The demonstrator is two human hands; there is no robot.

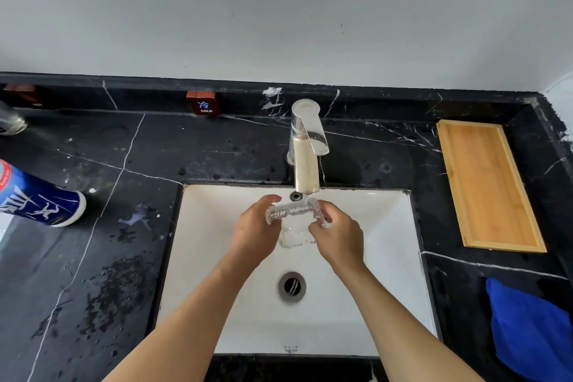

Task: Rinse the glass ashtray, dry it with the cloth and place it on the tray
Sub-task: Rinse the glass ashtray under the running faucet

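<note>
A clear glass ashtray is held over the white sink, right under the spout of the chrome faucet. Water runs off it into the basin. My left hand grips its left side and my right hand grips its right side. A blue cloth lies crumpled on the black counter at the lower right. The empty wooden tray rests on the counter to the right of the faucet.
The black marble counter is wet left of the sink. A blue and white bottle lies at the left edge. A red "COLD" tag sits on the back ledge, and a metal object is at the far left.
</note>
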